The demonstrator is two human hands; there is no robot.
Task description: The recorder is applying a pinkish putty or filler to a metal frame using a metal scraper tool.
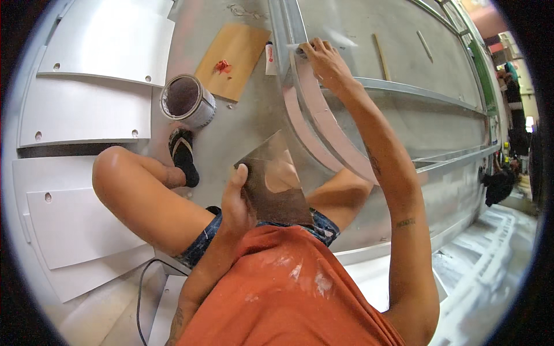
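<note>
My left hand (235, 202) is closed on the edge of a thin, shiny flat plate (280, 199), its thumb on top, held over my lap. The plate is glossy at its far end and dull brown toward me. My right arm stretches forward, and my right hand (328, 62) is closed at the metal frame (293, 26), at the far end of the curved pinkish strips (320, 106). A small dark thing (300, 52) shows at its fingertips; its kind is unclear.
An open can (199, 109) stands left of a tan board (245, 49) bearing red paste (222, 67). A white tube (270, 57) lies beside the board. White panels (86, 112) line the left. Thin sticks (381, 56) lie beyond the frame. A black cable (140, 294) curves lower left.
</note>
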